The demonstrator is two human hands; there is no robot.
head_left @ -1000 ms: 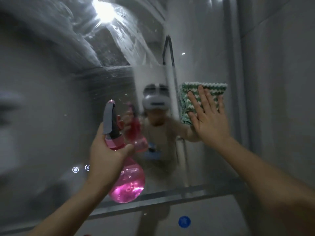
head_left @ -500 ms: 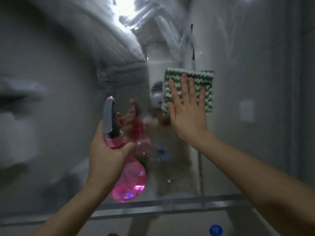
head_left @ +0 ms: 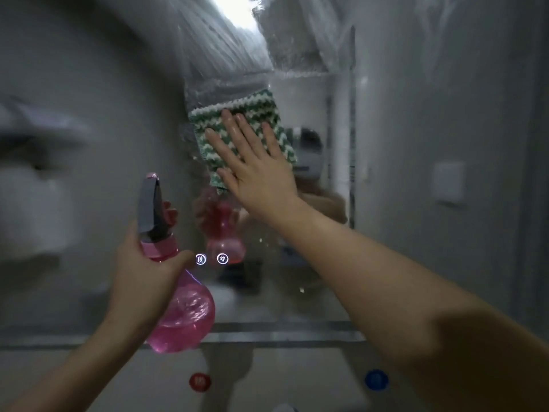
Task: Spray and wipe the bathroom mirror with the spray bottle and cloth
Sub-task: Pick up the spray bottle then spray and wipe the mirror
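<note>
- Head view: right hand [head_left: 255,171] flat, fingers straight and spread, pressing the green-and-white cloth [head_left: 246,126] against the mirror [head_left: 89,144], around mid-height and a bit above the bottle.
- Head view: left hand [head_left: 145,275] wrapped round the neck of the pink spray bottle [head_left: 178,310], held upright just in front of the glass, nozzle toward it; cannot tell if a finger is on the trigger.
- Head view: wet streaks and smeared film across the upper mirror above the cloth; scattered droplets lower down, right of the two lit touch icons [head_left: 211,259].
- Head view: judgement: spraying looks done at least for the top and centre, wiping is under way. Streaks up top and droplets below say a good share of the wiping is left; left part of the glass looks hazy, blur makes it hard to say if it has been wiped.
- Head view: red dot [head_left: 200,381] and blue dot [head_left: 376,379] on the surface below the mirror's bottom edge.
</note>
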